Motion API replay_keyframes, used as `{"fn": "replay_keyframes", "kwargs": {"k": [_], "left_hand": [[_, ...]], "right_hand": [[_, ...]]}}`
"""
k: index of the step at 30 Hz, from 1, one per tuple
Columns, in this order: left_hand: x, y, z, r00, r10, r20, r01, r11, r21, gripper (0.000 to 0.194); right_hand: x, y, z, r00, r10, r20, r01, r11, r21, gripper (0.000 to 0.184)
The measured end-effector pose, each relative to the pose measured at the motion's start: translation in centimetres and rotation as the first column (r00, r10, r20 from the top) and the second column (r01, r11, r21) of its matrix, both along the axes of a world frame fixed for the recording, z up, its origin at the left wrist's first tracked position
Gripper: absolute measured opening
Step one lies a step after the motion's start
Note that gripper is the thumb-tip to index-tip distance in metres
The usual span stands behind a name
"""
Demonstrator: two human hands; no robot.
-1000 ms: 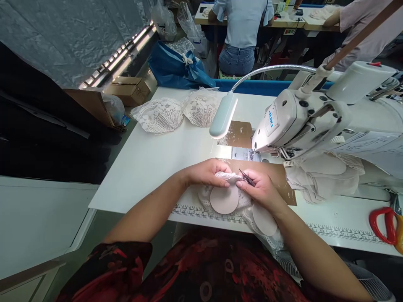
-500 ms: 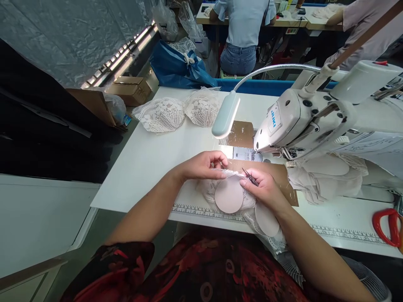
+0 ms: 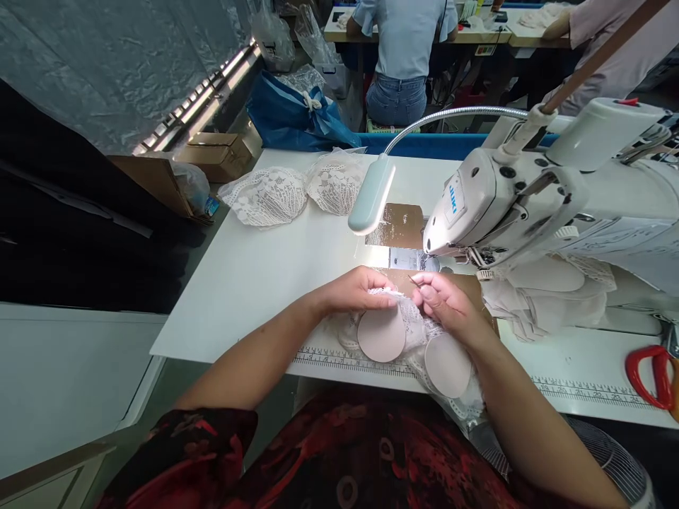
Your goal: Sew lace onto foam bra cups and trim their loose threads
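Note:
My left hand (image 3: 371, 291) is closed on the top edge of a white lace bra (image 3: 412, 322), thumb on top and fingers curled behind. Two smooth, pale round cup pads (image 3: 380, 336) show on the bra, which hangs over the table's front edge toward my lap. Just to the right, my right hand (image 3: 443, 302) is closed around a small dark pointed metal tool (image 3: 414, 281). Only its thin tip shows past the fingers; the rest is hidden in the palm. Whether the right fingers also touch the lace, I cannot tell.
A white sewing machine (image 3: 477, 198) stands beyond my right hand, with a lamp (image 3: 373, 194) over its plate. Two lace cups (image 3: 268, 196) lie at the back left. Light fabric pieces (image 3: 546, 297) and red-handled scissors (image 3: 650, 375) are at the right. A person (image 3: 403, 56) sits beyond.
My right hand has turned and pulled its fingers in, so less of the pointed tool shows. My left hand has shifted slightly right and down with the lace edge.

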State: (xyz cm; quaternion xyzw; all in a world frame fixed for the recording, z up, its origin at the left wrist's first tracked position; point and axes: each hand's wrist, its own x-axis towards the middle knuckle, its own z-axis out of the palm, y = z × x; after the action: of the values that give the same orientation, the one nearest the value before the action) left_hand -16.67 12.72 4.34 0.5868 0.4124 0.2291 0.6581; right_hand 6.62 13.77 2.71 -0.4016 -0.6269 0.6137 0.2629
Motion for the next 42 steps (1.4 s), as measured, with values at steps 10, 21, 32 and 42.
{"fn": "replay_keyframes", "kwargs": {"k": [10,21,32,42], "left_hand": [[0.4,-0.1,-0.2,0.997,0.034,0.075,-0.031,0.999,-0.035,0.029],[0.5,-0.2,0.1,0.998,-0.011,0.055,0.015,0.998,-0.060,0.042],[0.7,-0.2,-0.7,1.000,-0.003,-0.022,0.001,0.998,-0.063,0.046],[0.3,-1.7,0.7,0.962,-0.046,-0.271,0.111,0.967,0.230,0.028]], "right_hand": [[0.2,0.3,1.2,0.988,0.131,0.078,-0.134,0.990,0.038,0.028],[-0.5,0.1,0.4,0.987,0.065,0.149,-0.095,0.974,0.207,0.022],[-2.1,0.0,0.8,0.981,0.075,0.180,-0.119,0.961,0.249,0.019],[5.3,-1.7,3.7,0.744,-0.161,0.648,-0.119,0.923,0.365,0.048]]}}
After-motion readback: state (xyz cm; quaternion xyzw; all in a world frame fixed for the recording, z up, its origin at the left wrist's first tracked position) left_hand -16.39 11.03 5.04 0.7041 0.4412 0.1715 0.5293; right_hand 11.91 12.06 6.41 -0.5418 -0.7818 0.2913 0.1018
